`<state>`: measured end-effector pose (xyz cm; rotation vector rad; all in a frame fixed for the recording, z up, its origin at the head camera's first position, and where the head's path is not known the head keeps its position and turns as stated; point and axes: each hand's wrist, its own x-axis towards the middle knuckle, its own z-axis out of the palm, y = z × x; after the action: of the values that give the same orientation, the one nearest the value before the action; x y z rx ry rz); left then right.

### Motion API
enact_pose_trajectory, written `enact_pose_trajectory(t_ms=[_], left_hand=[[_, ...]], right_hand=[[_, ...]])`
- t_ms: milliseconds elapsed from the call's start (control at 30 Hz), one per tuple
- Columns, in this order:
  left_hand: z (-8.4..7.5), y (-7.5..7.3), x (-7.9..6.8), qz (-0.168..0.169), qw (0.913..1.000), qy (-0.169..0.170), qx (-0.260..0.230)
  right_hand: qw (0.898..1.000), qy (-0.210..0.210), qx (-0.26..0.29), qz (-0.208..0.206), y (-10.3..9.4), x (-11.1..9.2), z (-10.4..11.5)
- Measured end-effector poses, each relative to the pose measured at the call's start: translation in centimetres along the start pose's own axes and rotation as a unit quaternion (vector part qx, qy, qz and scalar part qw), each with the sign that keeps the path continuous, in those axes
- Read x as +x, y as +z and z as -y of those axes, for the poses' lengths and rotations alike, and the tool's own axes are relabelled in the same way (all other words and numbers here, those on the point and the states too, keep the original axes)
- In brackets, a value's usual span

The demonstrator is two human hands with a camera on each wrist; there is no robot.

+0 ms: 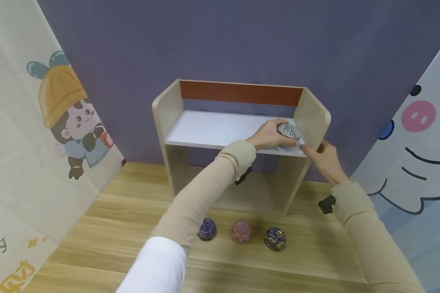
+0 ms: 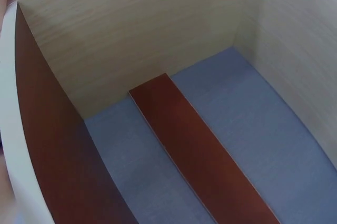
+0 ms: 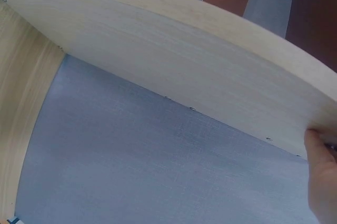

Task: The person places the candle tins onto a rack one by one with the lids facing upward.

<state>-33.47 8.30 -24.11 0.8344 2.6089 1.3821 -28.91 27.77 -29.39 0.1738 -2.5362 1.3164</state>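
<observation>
My left hand [image 1: 270, 134] grips a round tin [image 1: 289, 131] with a silver-and-black swirl pattern, thumb and fingers around its side. The tin is at the right end of the white upper board of a small wooden shelf [image 1: 214, 124], close to the side panel. At that panel's front edge, my right hand [image 1: 328, 160] holds on with its thumb near the tin and its other fingers outside. In the right wrist view, part of the right hand [image 3: 322, 179] touches the panel. The left wrist view shows mostly the shelf's inside; the tin is outside that view.
On the wood-grain table [image 1: 132, 228], in front of the shelf, lie a purple tin [image 1: 207, 229], a pink-red tin [image 1: 241, 232] and a dark multicoloured tin [image 1: 275, 239] in a row. A brown back strip [image 1: 242, 92] spans the shelf's top. Behind stands a blue-grey wall [image 1: 220, 40].
</observation>
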Motion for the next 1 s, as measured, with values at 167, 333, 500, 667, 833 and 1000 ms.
enact_pose_trajectory(t_ms=[167,333,500,667,833,1000], left_hand=[[0.21,0.17,0.15,-0.002,1.0,-0.001,0.007],[0.27,0.16,0.16,-0.01,0.9998,0.001,0.019],[0.25,0.17,0.31,-0.011,0.9996,-0.001,0.026],[0.3,0.2,0.49,-0.01,0.9995,-0.006,0.029],[0.33,0.25,0.47,-0.005,0.9992,-0.013,0.037],[0.23,0.43,0.42,0.0,0.9988,-0.011,0.047]], right_hand=[[1.0,0.003,0.002,0.009,0.09,-0.09,0.07],[1.0,0.005,0.002,0.01,0.2,-0.02,0.06],[1.0,-0.001,0.001,0.006,0.17,0.09,0.08],[1.0,-0.004,0.004,0.001,0.2,0.18,0.12],[1.0,0.0,0.002,-0.001,0.27,0.19,0.08],[1.0,0.001,0.0,-0.003,0.14,0.06,-0.08]])
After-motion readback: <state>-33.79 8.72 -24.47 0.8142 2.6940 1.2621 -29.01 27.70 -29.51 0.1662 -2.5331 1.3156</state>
